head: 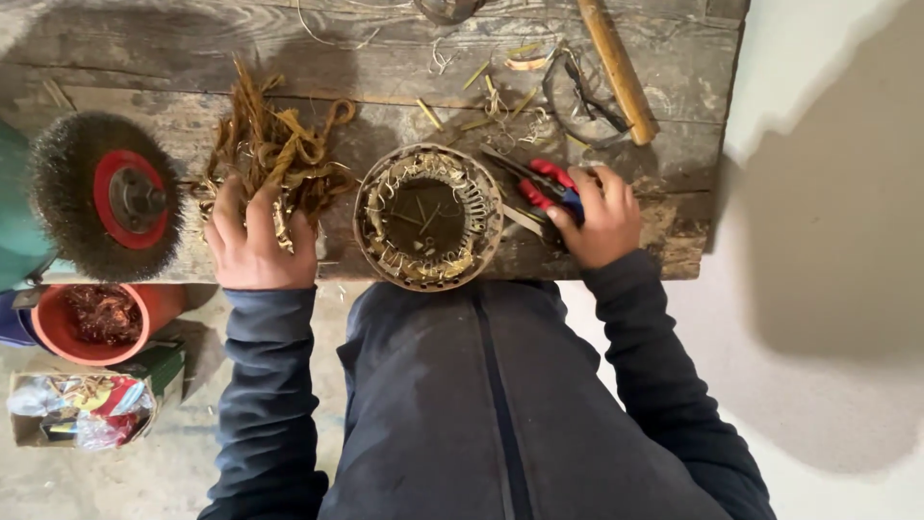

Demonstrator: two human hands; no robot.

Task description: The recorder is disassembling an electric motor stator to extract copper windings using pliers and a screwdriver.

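- The left hand [252, 243] presses down on a tangled bundle of copper winding wire [274, 154], its fingers spread over the lower strands and curled into them.
- The bundle lies on the worn wooden workbench [385, 67], at about nine o'clock from the round motor stator [428, 218], just beside it.
- The stator sits on the bench's near edge, open bore up, with frayed wire ends around its ring of slots.
- The right hand [599, 217] is wrapped tight around the red and blue handles of a pair of pliers [539, 183], at three o'clock from the stator; the plier nose points towards the stator's rim.
- A wire brush wheel [104, 195] with a red hub stands at nine o'clock from the bundle, well apart from the hand.
- A wooden handle [618, 67] lies at one o'clock from the stator, by a pair of safety glasses [577, 96].
- Below the bench, at seven o'clock, an orange bucket [67, 332] holds copper scrap.
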